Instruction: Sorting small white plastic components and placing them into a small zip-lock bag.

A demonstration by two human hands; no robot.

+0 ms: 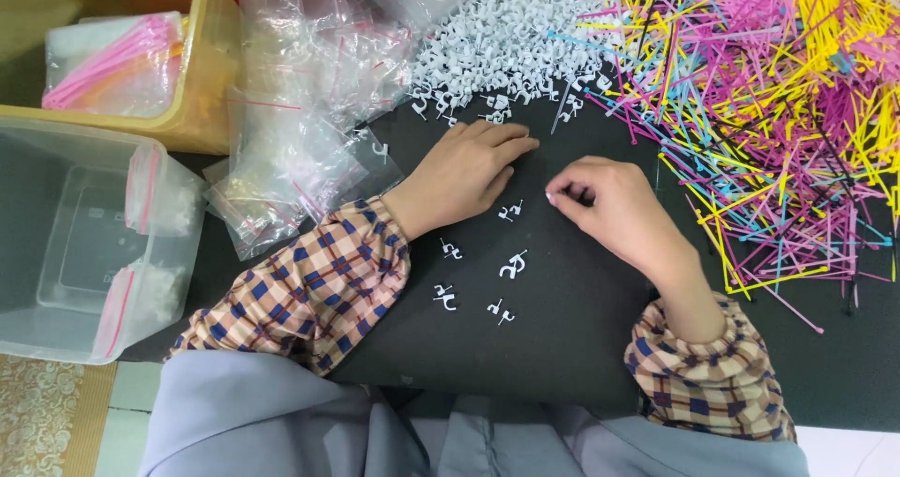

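Plaid sleeves in orange, navy and cream, grey-lavender garment, bare hands (469, 170)

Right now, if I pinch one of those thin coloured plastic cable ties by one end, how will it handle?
Probably light and springy: the thin coloured plastic cable ties are slender strips. Likely to snag, since they lie tangled and crisscrossed in a heap.

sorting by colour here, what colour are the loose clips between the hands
White, seen in the head view: the loose clips lie on the black mat.

A black counter (562, 346) fills most of the view under even, soft light. At lower left, pale floor tiles (127, 411) meet what may be a patterned woven mat (42, 416).
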